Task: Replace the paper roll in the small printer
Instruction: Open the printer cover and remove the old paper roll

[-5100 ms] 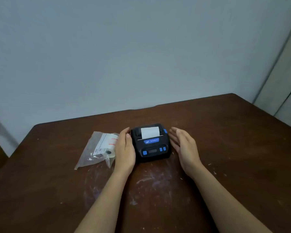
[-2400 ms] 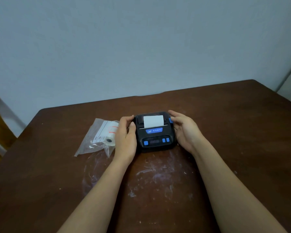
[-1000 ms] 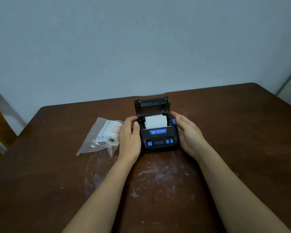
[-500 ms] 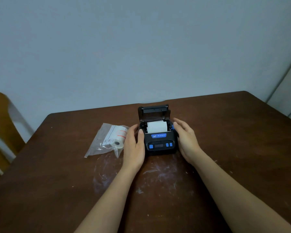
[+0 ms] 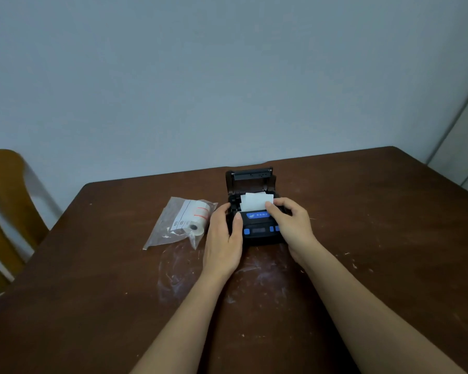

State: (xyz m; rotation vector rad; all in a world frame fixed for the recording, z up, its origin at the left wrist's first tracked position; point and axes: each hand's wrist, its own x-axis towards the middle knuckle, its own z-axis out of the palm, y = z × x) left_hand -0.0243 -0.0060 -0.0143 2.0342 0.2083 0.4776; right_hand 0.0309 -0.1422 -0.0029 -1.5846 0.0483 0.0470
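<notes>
A small black printer [image 5: 257,231] with blue buttons sits on the brown table [image 5: 376,238]. Its lid [image 5: 250,176] stands open at the back. A white paper roll [image 5: 253,201] lies in the open bay, its loose end sticking up. My left hand [image 5: 223,238] holds the printer's left side, thumb on the front face. My right hand [image 5: 289,225] reaches over the printer's right side, fingertips pinching the paper's right edge. To the left of the printer, a second white roll [image 5: 199,221] with red marks lies inside a clear plastic bag [image 5: 173,228].
A wooden chair back [image 5: 3,209] stands at the table's left side. White scuff marks [image 5: 189,265] cover the table surface in front of the printer. A plain wall rises just behind the table's far edge.
The printer's lid has been opened. My right hand has left the printer's right side and come over the top onto the paper in the bay. My left hand stays on the left side.
</notes>
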